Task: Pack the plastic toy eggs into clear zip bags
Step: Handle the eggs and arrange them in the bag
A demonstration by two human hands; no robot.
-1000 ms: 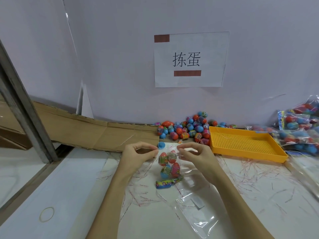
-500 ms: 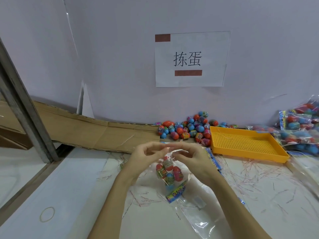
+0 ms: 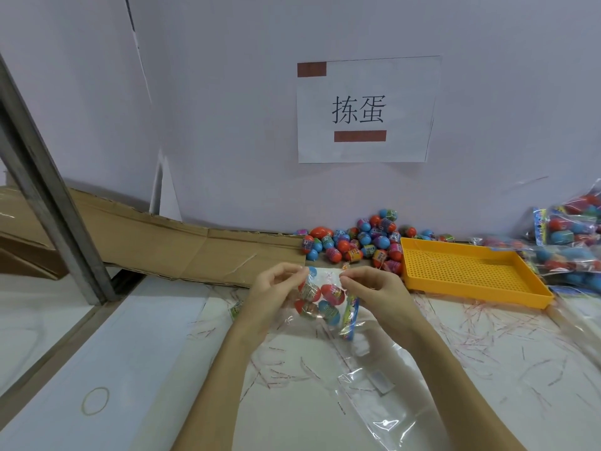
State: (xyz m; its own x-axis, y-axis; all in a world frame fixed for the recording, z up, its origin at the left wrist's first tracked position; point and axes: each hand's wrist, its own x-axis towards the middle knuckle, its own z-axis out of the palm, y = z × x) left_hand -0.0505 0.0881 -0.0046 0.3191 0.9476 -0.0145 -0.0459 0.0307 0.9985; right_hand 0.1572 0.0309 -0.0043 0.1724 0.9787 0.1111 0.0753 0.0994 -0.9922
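Observation:
A clear zip bag [image 3: 325, 302] holding several red and blue toy eggs hangs above the table between my hands. My left hand [image 3: 273, 294] pinches its top edge at the left corner. My right hand [image 3: 374, 291] pinches the same edge at the right corner. A colourful printed card strip [image 3: 348, 315] hangs at the bag's right side. A heap of loose eggs [image 3: 354, 244] lies against the back wall, beyond the bag.
A yellow perforated tray [image 3: 468, 271] stands to the right of the heap. Filled bags [image 3: 572, 239] are piled at the far right. Empty clear bags [image 3: 374, 385] lie on the table in front of me. Cardboard [image 3: 169, 245] lines the back left. A rubber band [image 3: 95, 401] lies near left.
My hands came together at the bag's top half a second ago, then spread apart along its top edge. The bag has swung, with the card strip now at its right side.

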